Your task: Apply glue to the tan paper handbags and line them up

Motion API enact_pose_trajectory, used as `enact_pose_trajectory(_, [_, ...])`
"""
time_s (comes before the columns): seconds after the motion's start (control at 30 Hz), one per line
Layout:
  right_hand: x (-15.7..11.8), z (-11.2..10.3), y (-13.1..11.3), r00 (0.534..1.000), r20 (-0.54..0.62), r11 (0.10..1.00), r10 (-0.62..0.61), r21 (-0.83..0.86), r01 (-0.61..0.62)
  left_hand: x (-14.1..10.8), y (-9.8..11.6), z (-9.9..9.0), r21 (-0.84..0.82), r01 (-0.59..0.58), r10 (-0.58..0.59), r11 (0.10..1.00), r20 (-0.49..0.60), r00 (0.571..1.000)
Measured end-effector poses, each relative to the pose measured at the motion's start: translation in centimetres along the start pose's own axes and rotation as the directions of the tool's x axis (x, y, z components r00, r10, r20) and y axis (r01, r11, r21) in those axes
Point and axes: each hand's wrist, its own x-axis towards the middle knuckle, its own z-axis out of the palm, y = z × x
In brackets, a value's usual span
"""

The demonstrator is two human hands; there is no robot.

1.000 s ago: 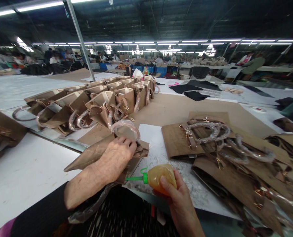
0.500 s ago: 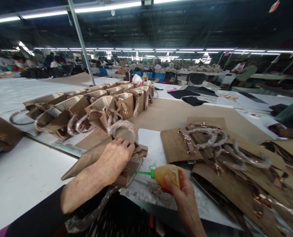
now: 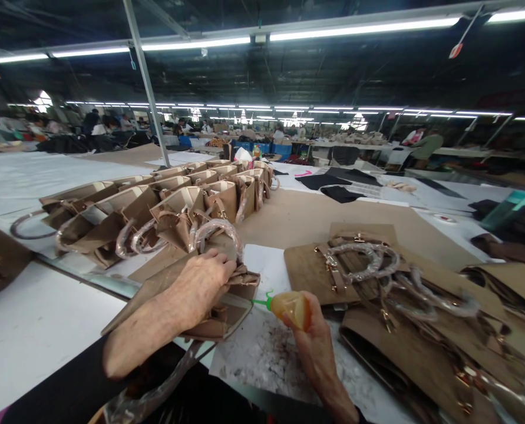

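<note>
A brown handbag (image 3: 156, 294) lies on its side at the table's front edge, its open rim turned to the right. My left hand (image 3: 204, 280) is closed over its upper side, fingers curled and partly hidden. Plastic wrap covers the bag's handles; one loop (image 3: 220, 227) stands beyond my knuckles and another hangs below the table edge. In my right hand (image 3: 309, 321) is a squeeze bottle (image 3: 290, 307) of amber liquid, held nearly level. Its thin green nozzle (image 3: 262, 302) points left, with the tip at the bag's rim; whether it touches is unclear.
Several upright brown bags (image 3: 178, 203) stand in rows at the back left. Flat brown bags (image 3: 412, 318) with wrapped handles are piled on the right. Stained white paper (image 3: 262, 359) lies under the bottle. A metal pole (image 3: 147, 88) rises behind the rows; people work far back.
My right hand has drawn the bottle slightly to the right and up, so more of the bag's rim shows left of the nozzle. My left hand keeps its grip. The camera view has tilted.
</note>
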Motion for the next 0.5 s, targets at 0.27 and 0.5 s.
enact_pose_trajectory(0.27, [1.0, 0.5, -0.8, 0.987, -0.062, 0.986, -0.147, -0.087, 0.141, 0.2, -0.5, -0.3, -0.03, 0.007, -0.008, 1.0, -0.054, 0.999])
enact_pose_trajectory(0.5, [1.7, -0.8, -3.7, 0.948, -0.152, 0.96, -0.278, -0.012, 0.279, -0.5, -2.1, -0.5, -0.096, 0.022, -0.041, 0.995, -0.201, 0.979])
